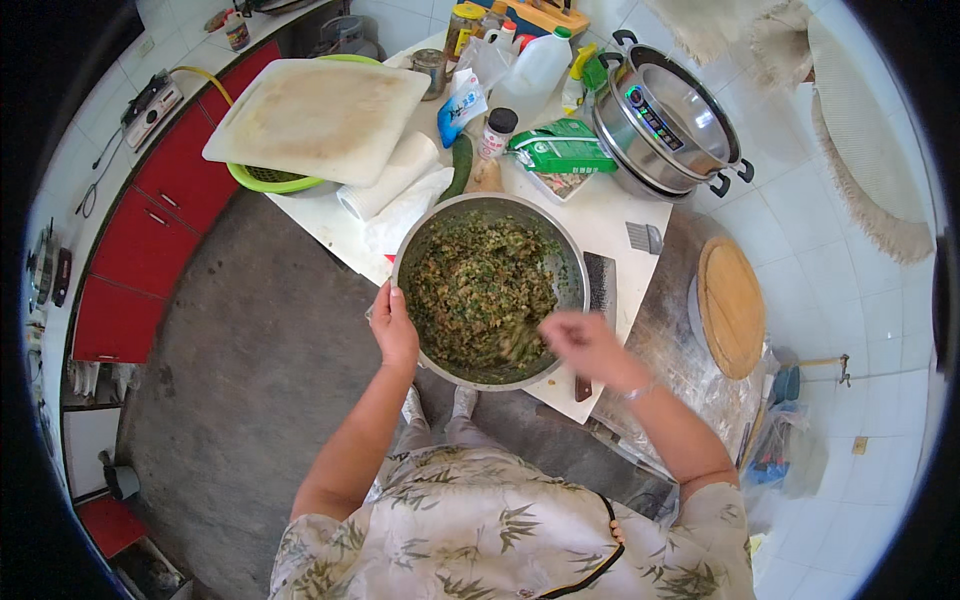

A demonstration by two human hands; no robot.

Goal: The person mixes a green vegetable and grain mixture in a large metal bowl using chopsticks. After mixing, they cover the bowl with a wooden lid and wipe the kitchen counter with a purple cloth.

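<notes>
Counted from where I stand: one metal bowl (572, 285) at the table's (325, 225) near edge, one heap of chopped green filling (480, 275) inside. Left hand (396, 330): clamped on bowl rim. Right hand (588, 345): blurred above filling; finger state cannot be told. One green bag (563, 147), one blue-white pouch (461, 105): printed, lettering too small.

The bowl (570, 272) is smooth metal with a soft sheen; the mixture (480, 275) inside looks coarse and moist. At the left corner of the smooth tabletop (603, 228), the board (310, 115) is matt and scuffed, the basket (265, 182) glossy plastic. The steamer (622, 135), far right corner, is polished metal; the jug (535, 78), far edge, translucent plastic. Beyond the right edge, the disc (732, 305) is matt wood. The cupboards (140, 235) are glossy.
</notes>
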